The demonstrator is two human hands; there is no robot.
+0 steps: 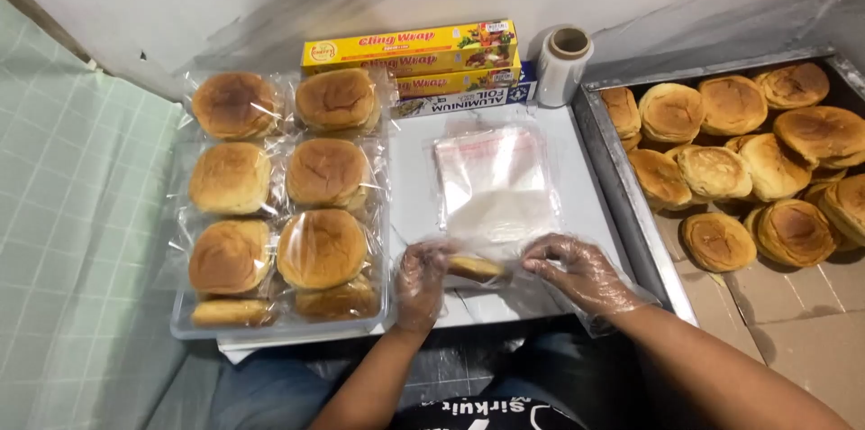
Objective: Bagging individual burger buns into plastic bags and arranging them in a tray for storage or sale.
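Observation:
Both my hands wear thin clear plastic gloves. My left hand (421,281) and my right hand (579,272) hold a clear plastic bag with one golden bun (476,268) inside it, low over the white table (590,205). The left hand grips the bag's left end, the right pinches its right end. Just beyond the hands lies a stack of empty clear bags (495,179).
A clear tray (279,329) at the left holds several bagged buns. A metal tray (622,187) at the right holds several unwrapped buns on cardboard. Boxes of wrap and foil (423,56) and a roll of film (563,65) stand against the wall.

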